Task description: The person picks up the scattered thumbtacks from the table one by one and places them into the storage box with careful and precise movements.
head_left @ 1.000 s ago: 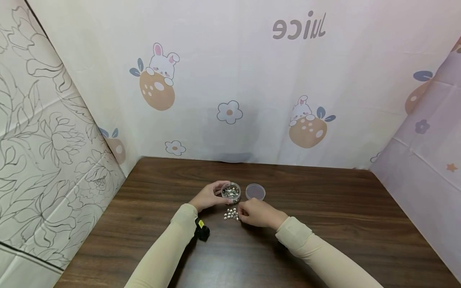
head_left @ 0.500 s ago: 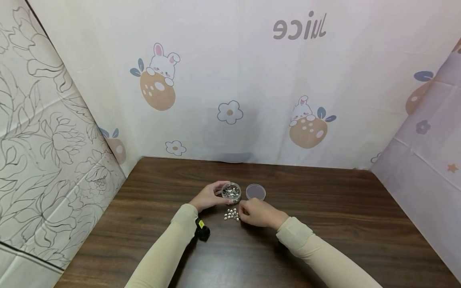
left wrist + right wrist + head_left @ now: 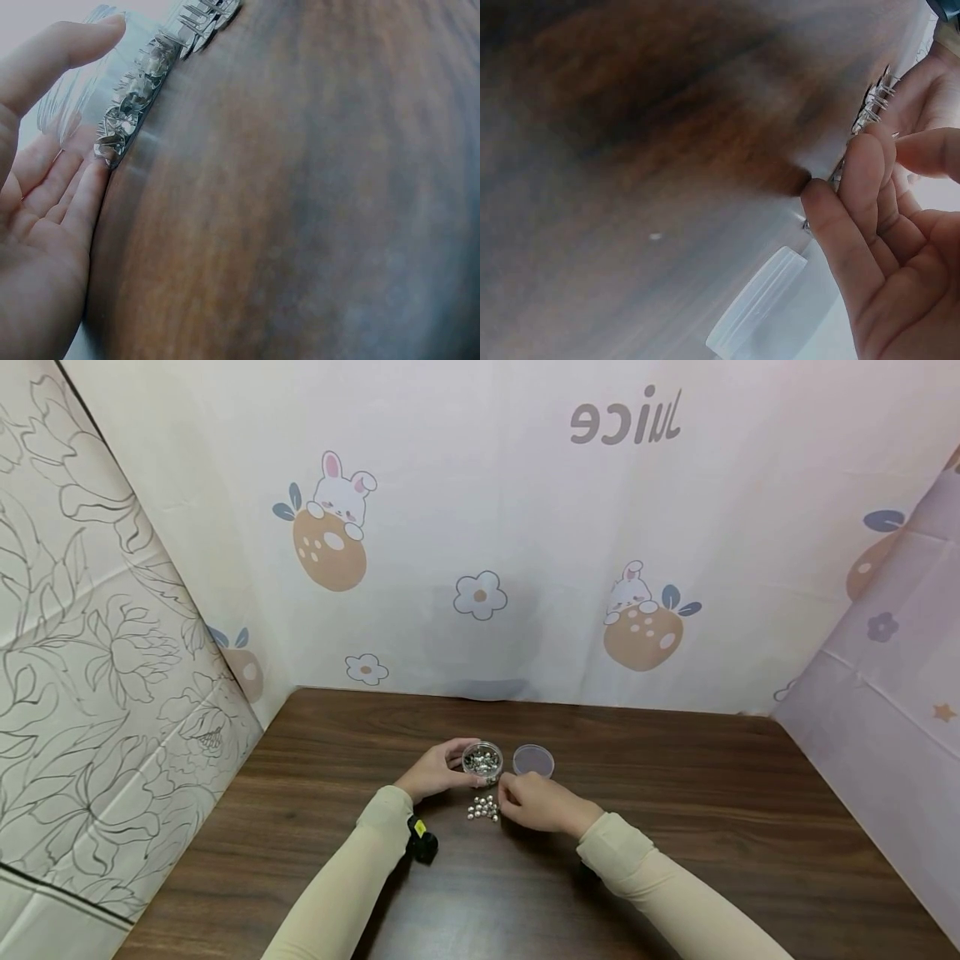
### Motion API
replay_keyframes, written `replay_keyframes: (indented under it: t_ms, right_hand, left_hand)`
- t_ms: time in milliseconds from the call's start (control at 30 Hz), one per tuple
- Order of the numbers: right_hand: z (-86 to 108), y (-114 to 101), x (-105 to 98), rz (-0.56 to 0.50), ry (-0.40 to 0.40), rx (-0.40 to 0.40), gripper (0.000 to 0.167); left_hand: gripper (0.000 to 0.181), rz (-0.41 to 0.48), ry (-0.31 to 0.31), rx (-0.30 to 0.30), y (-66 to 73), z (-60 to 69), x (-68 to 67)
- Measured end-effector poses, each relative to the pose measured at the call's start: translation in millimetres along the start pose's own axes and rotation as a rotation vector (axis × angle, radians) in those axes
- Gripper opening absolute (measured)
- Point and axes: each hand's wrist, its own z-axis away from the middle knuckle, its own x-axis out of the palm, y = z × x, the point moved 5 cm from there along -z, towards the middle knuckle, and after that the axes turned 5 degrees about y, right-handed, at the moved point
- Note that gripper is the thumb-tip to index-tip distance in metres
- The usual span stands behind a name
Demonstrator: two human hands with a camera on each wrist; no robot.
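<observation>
In the head view, my left hand (image 3: 433, 772) holds a round clear jar (image 3: 491, 778) with thumb on the near side and fingers round the far side. Silver studs with metal prongs (image 3: 135, 90) fill its bottom in the left wrist view. Several loose studs (image 3: 482, 808) lie on the table just in front of the jar. At their right edge is my right hand (image 3: 543, 804), thumb and index fingertip pressed together. Between those tips, the right wrist view shows a tiny bright bit of a stud (image 3: 895, 135); most of it is hidden.
A round clear lid (image 3: 533, 760) lies on the brown wooden table (image 3: 675, 793), right of the jar and behind my right hand. A black device with a yellow tag (image 3: 422, 842) sits at my left wrist. A printed curtain (image 3: 405, 527) hangs behind the table.
</observation>
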Motion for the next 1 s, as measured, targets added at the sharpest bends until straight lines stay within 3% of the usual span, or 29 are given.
replay_keyframes:
  t_ms: [200,367,567,800,1000]
  right_hand:
    - [-2.0,3.4,-3.8,-0.058,-0.001,0.007,0.01]
    - [-7.4,2.7,-13.9,-0.057,0.078,-0.024,0.009]
    - [-16.3,2.2,-25.5,-0.008,0.172,-0.011,0.008]
    - [-28.4,7.6,-29.9,0.0,0.189,0.075,0.007]
    - [-39.2,11.8,-30.8,0.015,0.197,0.1,0.008]
  left_hand:
    - [0.07,-0.026,0.0,0.005,-11.2,-6.7,0.4]
    - [0.07,-0.037,-0.001,-0.007,-25.3,-14.2,-0.9]
    - [0.072,-0.052,0.001,-0.011,-28.0,-15.6,-2.8]
    - [0.071,-0.095,0.008,-0.017,-26.3,-14.5,-3.2]
    - [0.073,-0.084,0.003,-0.02,-26.7,-14.0,-3.3]
